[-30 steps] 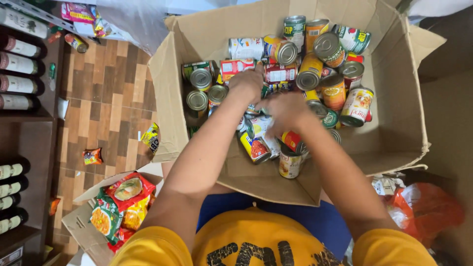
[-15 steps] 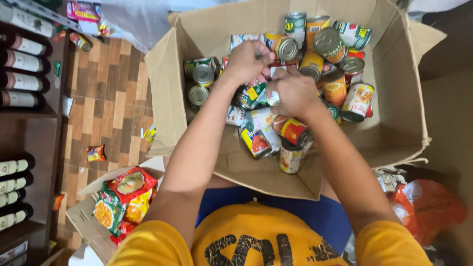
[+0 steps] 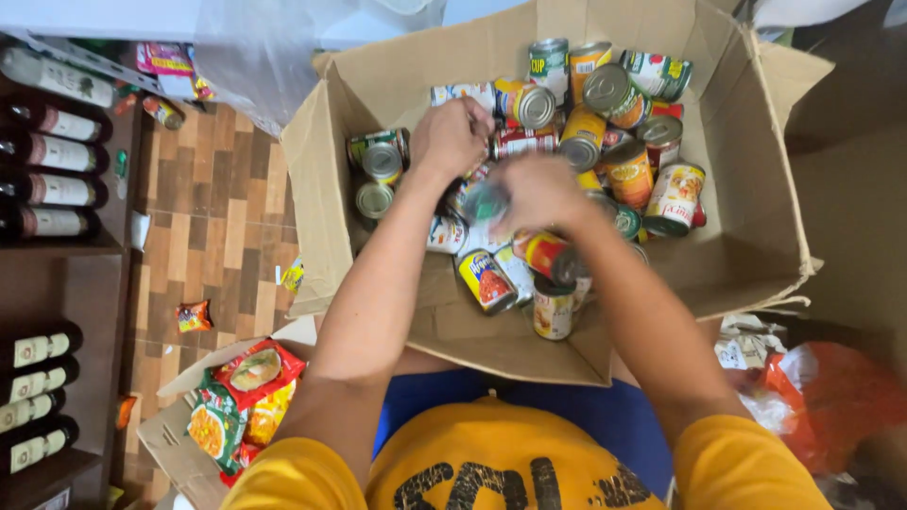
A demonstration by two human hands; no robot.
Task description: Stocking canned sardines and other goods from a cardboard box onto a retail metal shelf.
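Cans (image 3: 605,113), ribbed metal cylinders with glossy paper labels, lie heaped in the far half of the creased cardboard box (image 3: 756,189); since a moment ago the right hand (image 3: 534,189) has lifted, now blurred, fingers curled round a greenish can (image 3: 484,200); the left hand (image 3: 452,137) stays fisted among them.

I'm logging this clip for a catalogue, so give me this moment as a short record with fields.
setting: open cardboard box on a wood-pattern floor, seen from above
contents: many food cans, mixed colours, some upright, some lying
left hand: down among the cans, fist-like; what it grips is hidden
right hand: blurred, closed on a small can
beside the person: smaller box of snack packets, orange plastic bag
left edge: dark shelf with bottles lying on their sides
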